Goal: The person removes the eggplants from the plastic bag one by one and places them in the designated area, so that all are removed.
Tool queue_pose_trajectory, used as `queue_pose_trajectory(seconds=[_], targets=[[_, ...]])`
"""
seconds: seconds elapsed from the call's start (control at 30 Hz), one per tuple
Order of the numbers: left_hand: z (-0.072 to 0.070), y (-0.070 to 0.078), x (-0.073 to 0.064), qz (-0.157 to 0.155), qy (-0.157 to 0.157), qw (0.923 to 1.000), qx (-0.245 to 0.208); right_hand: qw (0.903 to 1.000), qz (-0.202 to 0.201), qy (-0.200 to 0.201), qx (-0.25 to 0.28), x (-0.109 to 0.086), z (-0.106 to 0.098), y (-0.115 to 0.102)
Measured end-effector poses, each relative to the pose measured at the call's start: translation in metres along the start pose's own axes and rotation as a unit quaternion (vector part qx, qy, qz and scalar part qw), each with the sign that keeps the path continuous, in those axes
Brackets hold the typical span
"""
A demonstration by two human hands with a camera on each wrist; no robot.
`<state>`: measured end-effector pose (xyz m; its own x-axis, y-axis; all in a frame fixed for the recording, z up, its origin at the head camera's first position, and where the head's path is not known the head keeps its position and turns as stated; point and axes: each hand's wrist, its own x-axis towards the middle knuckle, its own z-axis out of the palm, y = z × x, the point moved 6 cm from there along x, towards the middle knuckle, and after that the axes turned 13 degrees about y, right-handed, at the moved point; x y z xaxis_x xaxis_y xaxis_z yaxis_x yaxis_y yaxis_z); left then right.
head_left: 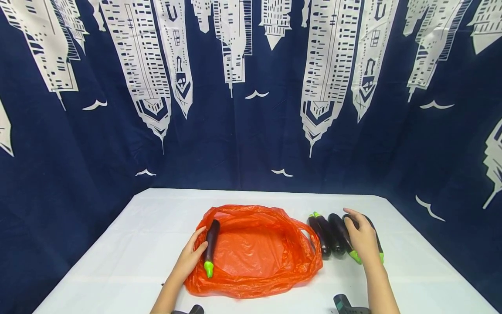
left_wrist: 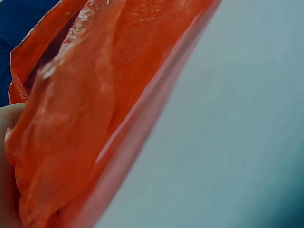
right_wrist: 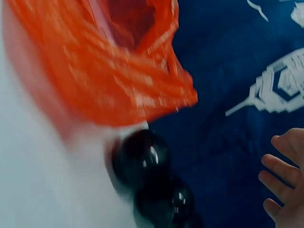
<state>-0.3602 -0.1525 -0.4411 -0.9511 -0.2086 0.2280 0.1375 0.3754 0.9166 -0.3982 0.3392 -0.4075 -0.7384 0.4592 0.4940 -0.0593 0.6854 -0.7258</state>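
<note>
My left hand (head_left: 192, 253) grips the left edge of an orange-red plastic bag (head_left: 255, 288), which lies wide open on the table. A dark purple eggplant (head_left: 211, 246) with a green stem end lies along the bag's left inner side, right beside the fingers and thumb. In the left wrist view the bag film (left_wrist: 71, 128) hides most of that hand. Over a row of several eggplants (head_left: 336, 235) right of the bag, my right hand (head_left: 362, 240) hovers. Its fingers are spread and apart from the dark eggplants (right_wrist: 142, 156) in the right wrist view.
A white table (head_left: 137, 244) lies under everything. Behind it hangs a navy cloth (head_left: 235, 144) printed with white upside-down buildings. A loop of the bag (head_left: 313, 244) reaches close to the nearest eggplants in the row. Dark straps (head_left: 343, 303) show near the wrists.
</note>
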Motion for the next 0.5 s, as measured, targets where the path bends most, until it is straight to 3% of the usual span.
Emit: queue_pose_trajectory(seconds=[0.17, 0.23, 0.33, 0.5], targets=[[0.002, 0.0, 0.001, 0.001, -0.006, 1.0, -0.005, 0.9985, -0.002, -0.052, 0.018, -0.029, -0.021, -0.082], [0.002, 0.001, 0.001, 0.001, -0.006, 1.0, -0.005, 0.998, -0.022, -0.055, 0.018, -0.038, -0.023, -0.104], [0.0, 0.0, 0.0, 0.007, 0.0, 1.0, 0.0, 0.9953, -0.047, -0.079, 0.029, -0.046, -0.021, -0.124], [0.0, 0.0, 0.0, 0.024, 0.007, 0.9997, 0.005, 0.9915, -0.086, -0.085, 0.047, -0.056, -0.011, -0.142]])
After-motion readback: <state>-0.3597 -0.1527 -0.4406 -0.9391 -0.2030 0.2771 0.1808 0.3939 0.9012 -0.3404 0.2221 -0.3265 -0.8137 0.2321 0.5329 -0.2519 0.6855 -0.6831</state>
